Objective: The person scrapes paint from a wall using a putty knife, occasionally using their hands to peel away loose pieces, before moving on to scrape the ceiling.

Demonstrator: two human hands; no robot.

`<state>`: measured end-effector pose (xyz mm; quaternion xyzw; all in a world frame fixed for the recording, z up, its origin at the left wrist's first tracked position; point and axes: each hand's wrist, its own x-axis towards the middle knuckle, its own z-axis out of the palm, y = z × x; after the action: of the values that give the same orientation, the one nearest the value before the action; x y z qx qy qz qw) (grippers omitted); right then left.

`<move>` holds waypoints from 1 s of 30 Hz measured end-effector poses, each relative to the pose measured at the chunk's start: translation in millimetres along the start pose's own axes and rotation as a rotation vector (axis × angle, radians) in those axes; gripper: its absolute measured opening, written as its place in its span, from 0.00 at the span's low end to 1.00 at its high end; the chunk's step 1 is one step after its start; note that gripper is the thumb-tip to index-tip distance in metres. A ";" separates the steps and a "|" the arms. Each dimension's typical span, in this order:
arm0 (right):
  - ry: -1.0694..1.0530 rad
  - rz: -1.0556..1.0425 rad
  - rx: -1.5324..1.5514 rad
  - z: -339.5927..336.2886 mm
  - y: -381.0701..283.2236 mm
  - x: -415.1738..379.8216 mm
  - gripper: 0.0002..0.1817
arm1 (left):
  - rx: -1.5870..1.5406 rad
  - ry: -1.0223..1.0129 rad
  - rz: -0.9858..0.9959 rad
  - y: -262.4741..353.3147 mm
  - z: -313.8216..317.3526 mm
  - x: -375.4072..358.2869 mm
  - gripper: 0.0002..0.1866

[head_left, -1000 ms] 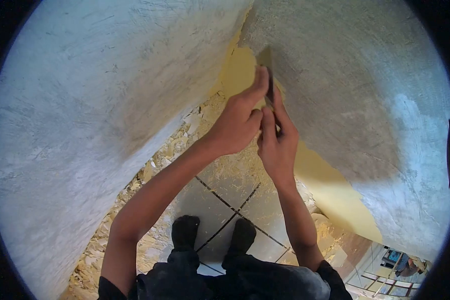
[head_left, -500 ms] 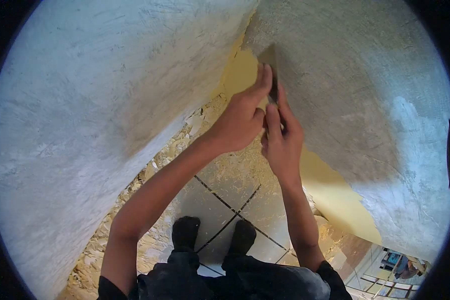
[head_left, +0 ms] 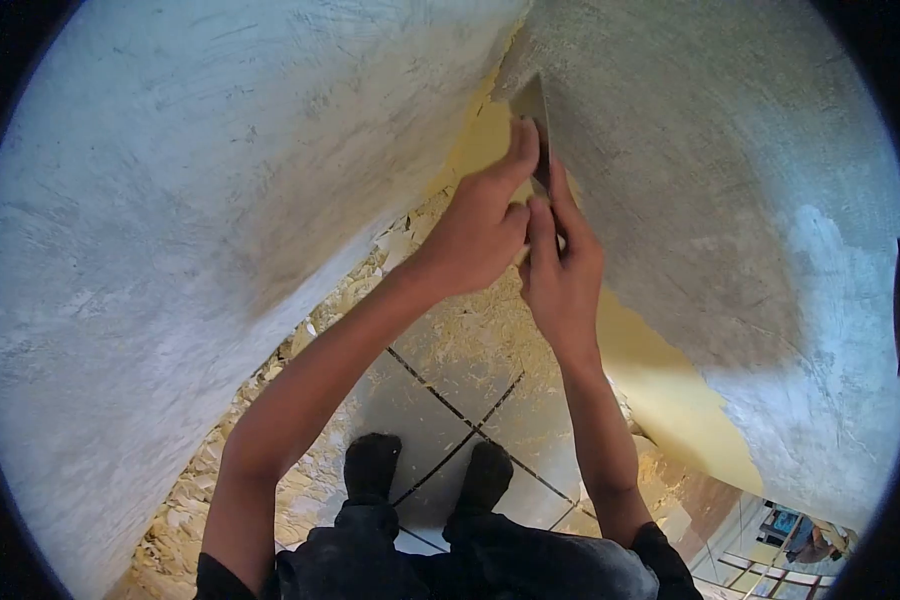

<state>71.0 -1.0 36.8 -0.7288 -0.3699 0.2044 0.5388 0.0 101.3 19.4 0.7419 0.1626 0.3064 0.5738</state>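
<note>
A scraper with a flat metal blade lies against the right wall, where grey scraped surface borders yellow paint. My right hand is wrapped round its handle, which is mostly hidden by the fingers. The fingertips of my left hand press on the blade from the left side, close above the right hand. Near the corner, a narrow strip of yellow paint shows beside the blade.
Another scraped wall slopes along the left. Peeled paint flakes pile at its foot and dust the tiled floor. My two feet in dark socks stand on the tiles. Cluttered items appear at the lower right.
Both hands and the scraper have shifted slightly up and to the left along the right wall, toward the corner. The grip looks the same.
</note>
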 end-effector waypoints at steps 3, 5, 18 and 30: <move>0.008 0.099 -0.040 -6.1 -0.3 -5.2 0.24 | 0.353 -0.026 0.199 -9.3 9.8 0.8 0.38; 0.038 0.011 0.037 -1.4 13.9 7.8 0.24 | 0.158 -0.012 0.075 -8.0 8.5 6.0 0.38; 0.026 0.073 0.001 -6.5 6.7 -11.3 0.25 | 0.242 -0.027 0.140 -8.6 14.1 -3.8 0.39; -0.007 -0.046 -0.007 5.1 13.6 7.5 0.24 | 0.075 0.069 0.033 -13.5 2.9 2.5 0.36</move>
<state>76.5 5.9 23.2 -0.7213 -0.3892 0.1931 0.5395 5.2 104.5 6.8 0.7543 0.1814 0.3352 0.5346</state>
